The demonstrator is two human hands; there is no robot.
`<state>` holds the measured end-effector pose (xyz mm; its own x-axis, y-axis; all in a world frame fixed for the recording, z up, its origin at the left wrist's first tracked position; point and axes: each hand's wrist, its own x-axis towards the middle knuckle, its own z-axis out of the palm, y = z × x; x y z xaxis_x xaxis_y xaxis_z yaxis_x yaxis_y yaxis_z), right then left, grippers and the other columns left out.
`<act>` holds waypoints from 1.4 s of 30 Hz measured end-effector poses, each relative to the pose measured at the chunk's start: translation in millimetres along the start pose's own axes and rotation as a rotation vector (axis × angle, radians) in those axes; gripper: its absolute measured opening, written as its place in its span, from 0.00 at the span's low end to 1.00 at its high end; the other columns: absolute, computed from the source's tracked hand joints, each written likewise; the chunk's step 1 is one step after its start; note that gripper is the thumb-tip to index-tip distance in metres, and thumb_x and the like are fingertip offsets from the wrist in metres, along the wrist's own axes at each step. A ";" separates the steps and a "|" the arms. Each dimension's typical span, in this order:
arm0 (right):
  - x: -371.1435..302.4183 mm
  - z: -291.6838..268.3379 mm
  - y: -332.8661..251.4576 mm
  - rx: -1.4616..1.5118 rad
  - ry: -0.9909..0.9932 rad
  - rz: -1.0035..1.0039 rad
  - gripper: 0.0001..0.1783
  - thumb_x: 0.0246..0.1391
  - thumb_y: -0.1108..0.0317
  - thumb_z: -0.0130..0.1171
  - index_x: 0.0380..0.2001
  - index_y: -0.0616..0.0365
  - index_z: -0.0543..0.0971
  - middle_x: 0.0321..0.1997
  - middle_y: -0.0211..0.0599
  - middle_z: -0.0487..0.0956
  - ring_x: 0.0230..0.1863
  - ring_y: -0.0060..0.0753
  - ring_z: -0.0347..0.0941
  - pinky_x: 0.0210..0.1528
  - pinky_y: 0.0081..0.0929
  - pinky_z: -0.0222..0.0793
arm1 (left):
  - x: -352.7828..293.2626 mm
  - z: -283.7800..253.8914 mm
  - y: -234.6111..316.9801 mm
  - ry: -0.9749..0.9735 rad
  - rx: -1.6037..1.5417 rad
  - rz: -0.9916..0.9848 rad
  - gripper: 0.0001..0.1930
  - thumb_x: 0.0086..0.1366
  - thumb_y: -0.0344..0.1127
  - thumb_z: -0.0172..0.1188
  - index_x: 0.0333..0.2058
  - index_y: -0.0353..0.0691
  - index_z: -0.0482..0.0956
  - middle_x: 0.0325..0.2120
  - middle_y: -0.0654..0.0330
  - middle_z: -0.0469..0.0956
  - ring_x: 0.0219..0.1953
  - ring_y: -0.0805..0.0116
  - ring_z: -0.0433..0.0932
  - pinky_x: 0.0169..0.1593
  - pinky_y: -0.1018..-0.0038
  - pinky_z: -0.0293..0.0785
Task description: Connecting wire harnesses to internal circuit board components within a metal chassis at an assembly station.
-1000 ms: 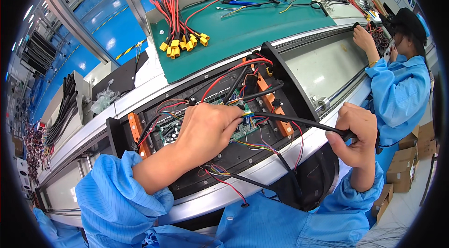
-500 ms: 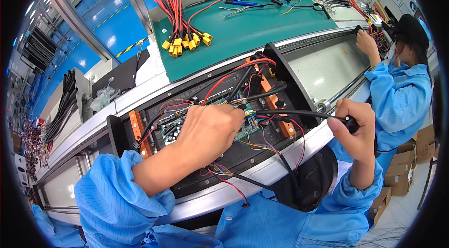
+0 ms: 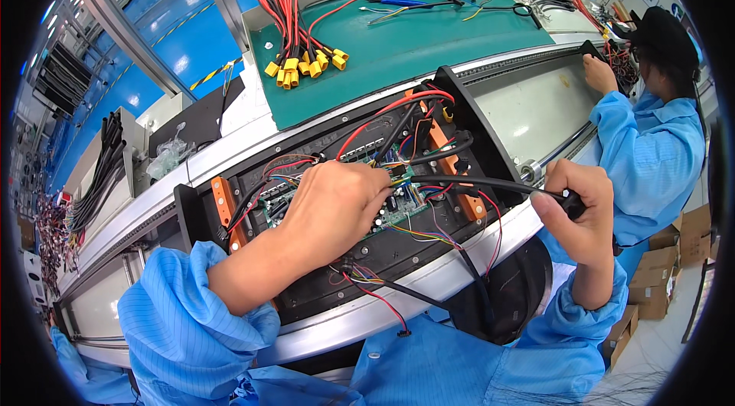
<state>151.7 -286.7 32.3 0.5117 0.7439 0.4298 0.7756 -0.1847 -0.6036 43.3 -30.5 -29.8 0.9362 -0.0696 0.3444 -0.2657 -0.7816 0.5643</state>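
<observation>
My right hand (image 3: 578,207) is closed round a thick black cable (image 3: 482,182) that stretches left over an open black case (image 3: 383,260). Thin coloured wires (image 3: 401,182) come out of the cable's far end, above a green circuit board (image 3: 398,209). My left hand (image 3: 329,203) is over the board with its fingers pressed together at these wires. What lies between those fingertips is hidden. Orange blocks (image 3: 222,203) stand at either end of the case, and red and black leads (image 3: 394,107) loop across its far right corner.
Behind the case, a green mat (image 3: 406,46) bears red leads with yellow connectors (image 3: 295,69) and blue-handled pliers (image 3: 409,2). A silver rail (image 3: 337,337) runs along the near side. At right, a co-worker in a blue smock (image 3: 651,153) works at the same line. Black cables (image 3: 107,157) lie at left.
My left hand has shifted slightly left, away from the cable's end. The cable's end has risen a little; my right hand still holds it. The co-worker has leaned and shifted slightly.
</observation>
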 end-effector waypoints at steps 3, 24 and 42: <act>0.2 -0.5 1.1 0.011 0.000 0.014 0.14 0.39 0.71 0.63 0.13 0.54 0.67 0.12 0.28 0.62 0.15 0.26 0.50 0.20 0.22 0.47 | -0.2 1.3 0.2 0.016 -0.032 -0.025 0.03 0.52 0.25 0.57 0.22 0.33 0.74 0.18 0.53 0.75 0.18 0.51 0.70 0.25 0.63 0.67; 0.1 2.7 -1.9 0.084 -0.005 0.110 0.15 0.41 0.70 0.63 0.13 0.54 0.66 0.12 0.27 0.61 0.14 0.24 0.48 0.19 0.21 0.45 | -0.5 0.4 3.4 -0.011 -0.048 -0.058 0.03 0.51 0.25 0.57 0.21 0.33 0.75 0.19 0.53 0.75 0.18 0.51 0.71 0.25 0.64 0.67; -1.9 2.6 -0.4 0.145 -0.003 0.193 0.15 0.42 0.70 0.63 0.12 0.54 0.66 0.11 0.26 0.60 0.13 0.22 0.47 0.19 0.20 0.43 | 7.0 -16.6 5.7 -0.137 -0.011 -0.026 0.02 0.51 0.22 0.57 0.22 0.30 0.74 0.22 0.52 0.75 0.20 0.51 0.71 0.27 0.63 0.69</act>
<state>149.5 -286.4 29.9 0.6438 0.7061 0.2950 0.6020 -0.2294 -0.7648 44.5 -25.1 -11.7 0.9653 -0.1336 0.2244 -0.2425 -0.7774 0.5804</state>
